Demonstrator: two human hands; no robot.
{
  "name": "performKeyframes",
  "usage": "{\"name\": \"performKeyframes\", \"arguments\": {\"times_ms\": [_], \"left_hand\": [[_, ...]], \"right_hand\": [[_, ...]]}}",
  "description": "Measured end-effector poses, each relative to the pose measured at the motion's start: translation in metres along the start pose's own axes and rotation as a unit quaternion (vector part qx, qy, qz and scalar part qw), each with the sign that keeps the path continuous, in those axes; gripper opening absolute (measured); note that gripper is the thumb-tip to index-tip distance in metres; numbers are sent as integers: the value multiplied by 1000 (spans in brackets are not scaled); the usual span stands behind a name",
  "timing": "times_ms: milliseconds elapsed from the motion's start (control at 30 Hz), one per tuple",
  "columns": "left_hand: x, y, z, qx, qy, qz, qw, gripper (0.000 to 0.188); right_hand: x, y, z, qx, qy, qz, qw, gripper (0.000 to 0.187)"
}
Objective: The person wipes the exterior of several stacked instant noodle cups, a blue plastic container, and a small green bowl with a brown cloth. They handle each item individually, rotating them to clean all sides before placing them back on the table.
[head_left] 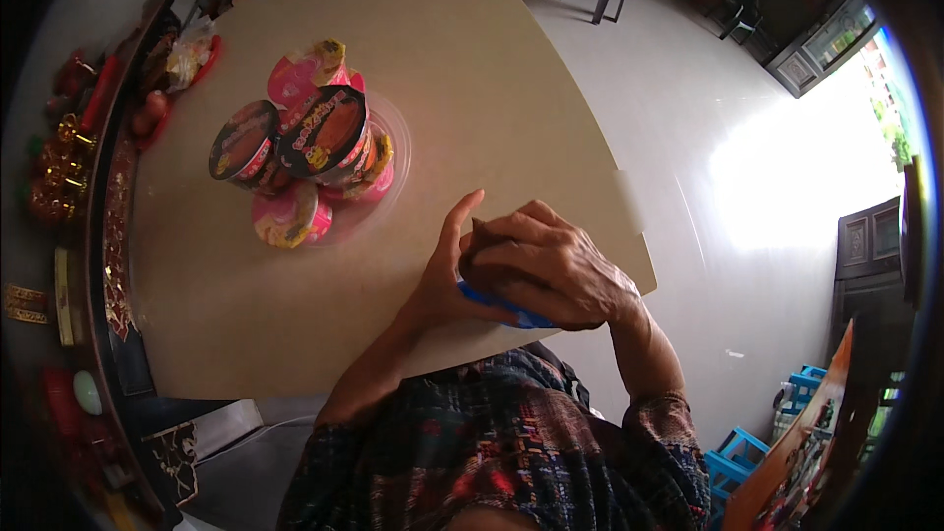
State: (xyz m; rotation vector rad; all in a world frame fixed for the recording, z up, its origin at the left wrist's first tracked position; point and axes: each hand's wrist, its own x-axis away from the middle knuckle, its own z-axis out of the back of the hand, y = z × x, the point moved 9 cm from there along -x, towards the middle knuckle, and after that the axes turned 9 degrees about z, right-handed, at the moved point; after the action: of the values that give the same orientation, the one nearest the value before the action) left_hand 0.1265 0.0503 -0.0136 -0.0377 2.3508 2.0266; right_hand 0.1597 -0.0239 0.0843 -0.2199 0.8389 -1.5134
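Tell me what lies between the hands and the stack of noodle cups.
In the head view, only bare tan tabletop separates the hands from the noodle cups.

We see daylight flooding in from the right — a blown-out glare patch on the floor (787, 177) — while the table (472, 59) stays evenly lit and our hands fall in soft shadow. Fisheye bending curves the edges; the rim darkens — left-side clutter looks dim and blurred.
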Motion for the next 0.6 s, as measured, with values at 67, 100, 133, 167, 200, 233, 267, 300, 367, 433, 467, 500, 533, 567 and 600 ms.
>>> {"name": "performKeyframes", "arguments": {"times_ms": [67, 100, 133, 167, 200, 233, 267, 300, 367, 433, 467, 500, 533, 567, 600], "left_hand": [[-1, -3, 1, -22, 2, 1, 1000, 133], [-1, -1, 2, -4, 0, -4, 1000, 132], [-1, -2, 3, -5, -3, -14, 1000, 132], [-1, -4, 3, -7, -6, -25, 1000, 131], [-3, -5, 4, -11, -8, -36, 999, 131], [-3, -8, 7, -81, 1, -37, 996, 129], [-1, -11, 12, -150, 11, -37, 988, 126], [-2, -13, 14, -133, 18, -18, 991, 122], [-3, -20, 16, -15, 30, 40, 999, 113], [-4, -22, 15, 64, 37, 67, 995, 103], [-5, -21, 16, 40, 39, 58, 997, 97], [-4, -24, 16, 16, 42, 51, 998, 92], [-4, -25, 15, -7, 44, 44, 998, 87], [-4, -26, 18, -38, 69, 42, 996, 89], [-6, -23, 19, -81, 90, 14, 993, 87]], "right_hand": [[-4, 11, -5, -45, -9, 6, 999, 29], [-7, 19, -6, -85, 1, 36, 996, 30], [-8, 20, -5, -125, 11, 65, 990, 31], [6, 46, -11, -274, 16, -124, 953, 35], [10, 48, -9, -283, 40, -128, 950, 37], [18, 51, -8, -292, 64, -132, 945, 39], [26, 55, -8, -301, 86, -134, 940, 42], [35, 58, -10, -296, 92, -164, 937, 47], [63, 69, -20, -331, 68, -250, 907, 61], [88, 78, -32, -337, 78, -255, 903, 77], [93, 76, -30, -335, 104, -234, 907, 86], [94, 72, -27, -323, 111, -207, 917, 95], [91, 71, -21, -276, 127, -183, 935, 94], [86, 67, -16, -228, 142, -158, 950, 93], [83, 62, -10, -179, 158, -132, 962, 93]]}}
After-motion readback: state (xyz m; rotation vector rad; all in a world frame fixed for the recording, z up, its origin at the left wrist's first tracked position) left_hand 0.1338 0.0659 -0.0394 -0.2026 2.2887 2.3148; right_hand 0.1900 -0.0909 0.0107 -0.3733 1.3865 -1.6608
